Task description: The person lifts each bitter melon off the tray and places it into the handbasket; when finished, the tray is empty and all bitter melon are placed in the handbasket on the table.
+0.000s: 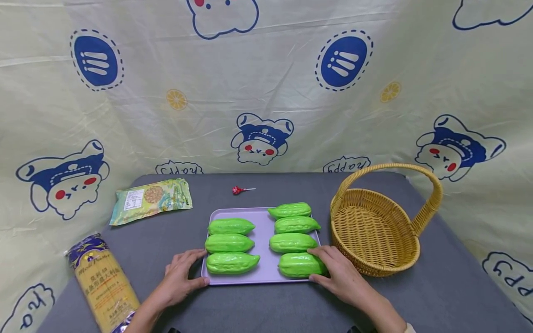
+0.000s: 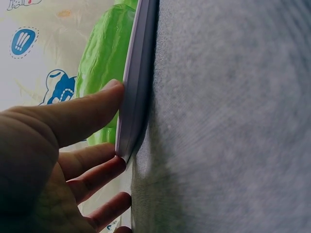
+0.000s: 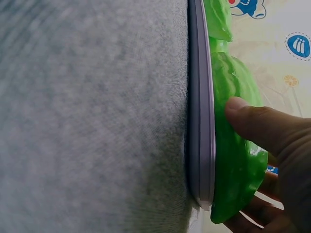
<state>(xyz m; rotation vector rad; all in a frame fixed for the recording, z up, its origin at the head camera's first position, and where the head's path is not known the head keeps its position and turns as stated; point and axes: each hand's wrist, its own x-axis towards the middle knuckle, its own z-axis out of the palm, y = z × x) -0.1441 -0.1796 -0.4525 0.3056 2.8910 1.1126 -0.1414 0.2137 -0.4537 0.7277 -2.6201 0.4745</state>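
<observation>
Green bitter melons lie in two columns on a light purple tray (image 1: 266,273), three at the left and several at the right. My left hand (image 1: 182,276) rests against the tray's left edge near its front corner, fingers fairly straight. In the left wrist view, its thumb (image 2: 102,99) touches the rim beside a bitter melon (image 2: 104,53). My right hand (image 1: 339,273) holds the right end of the nearest bitter melon (image 1: 297,265) in the right column. The right wrist view has the thumb (image 3: 248,114) on this melon's near side and the other fingers partly hidden behind it.
A wicker basket (image 1: 374,259) with a tall handle stands right of the tray. Behind the tray lies a red-wrapped lollipop (image 1: 237,190). At the left are a green snack packet (image 1: 151,200) and a long yellow pasta packet (image 1: 104,284). A printed curtain (image 1: 266,69) hangs behind the table.
</observation>
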